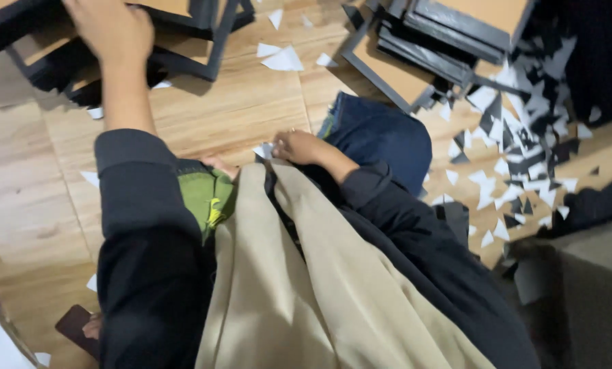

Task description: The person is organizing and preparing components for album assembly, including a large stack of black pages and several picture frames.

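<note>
Seated worker on a wooden floor (237, 102), viewed from the head. The left hand (108, 27) reaches forward and lies flat, fingers spread, on a stack of dark picture frames (183, 41) at the upper left; it presses on the top frame and is not closed around it. To lift one frame cleanly, the judgement here is that the hand should hook an outer rail and draw the frame off level, so the pile beneath does not slide. The frames are black-edged rectangles with tan backing boards, overlapping at skewed angles. A second frame pile (443, 41) lies upper right. The right hand (299, 145) rests by the knee, fingers curled on a small white triangular paper piece (263, 150). Black and white paper offcuts (518, 157) litter the floor at right.
</note>
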